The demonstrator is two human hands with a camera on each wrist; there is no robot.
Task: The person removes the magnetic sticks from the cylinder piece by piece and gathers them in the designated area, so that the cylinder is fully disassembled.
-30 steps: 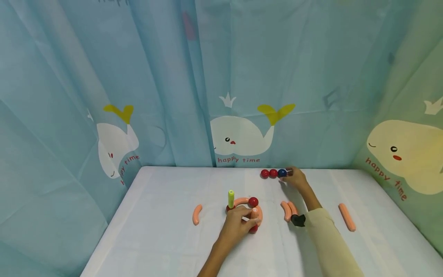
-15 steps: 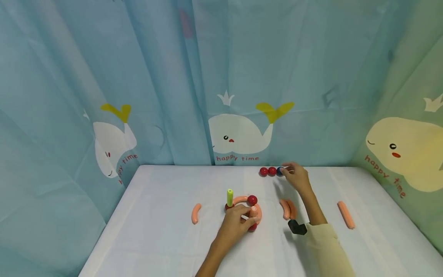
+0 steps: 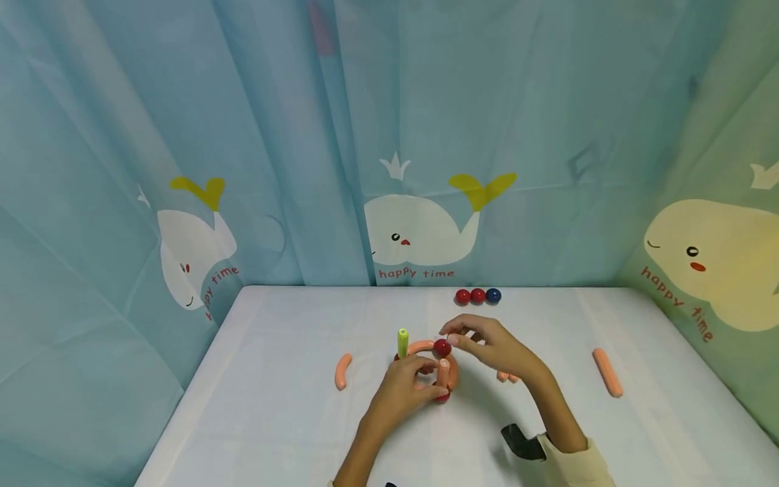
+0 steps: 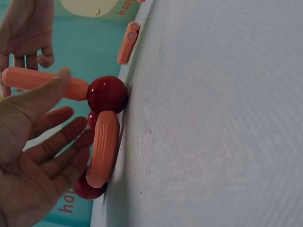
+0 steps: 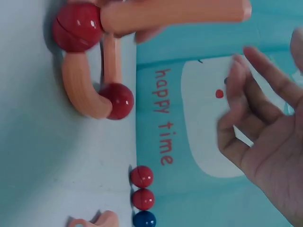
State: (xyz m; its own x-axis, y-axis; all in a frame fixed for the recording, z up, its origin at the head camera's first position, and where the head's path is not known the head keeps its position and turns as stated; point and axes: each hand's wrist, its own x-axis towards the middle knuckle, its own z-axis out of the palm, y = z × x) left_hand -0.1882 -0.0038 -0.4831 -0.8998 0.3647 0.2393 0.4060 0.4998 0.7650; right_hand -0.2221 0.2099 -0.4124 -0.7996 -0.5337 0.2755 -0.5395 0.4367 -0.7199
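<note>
A ring of curved orange rods [image 3: 453,372] and red balls [image 3: 442,348] lies on the table, like a magnetic building set. A straight orange rod [image 4: 78,89] stands upright on its near red ball [image 4: 108,94], and a yellow-green rod [image 3: 403,343] stands at its left. My left hand [image 3: 398,392] is around the orange upright; in the left wrist view its thumb crosses that rod, while the other fingers spread beside the ring. Above the ring's far ball, my right hand [image 3: 489,341] has loosely bent fingers [image 5: 236,87] with nothing between them.
At the table's back edge, two red balls [image 3: 470,296] and a blue ball [image 3: 493,296] sit in a row. One curved rod [image 3: 343,372] lies left, a straight one [image 3: 607,373] right. Two curved rods [image 3: 508,377] are partly hidden by my right arm. A whale-print curtain [image 3: 341,135] hangs behind.
My right hand has left the blue ball at the back and come left and nearer, over the ring. The left hand's grip on the orange upright has loosened, its thumb shifting slightly.
</note>
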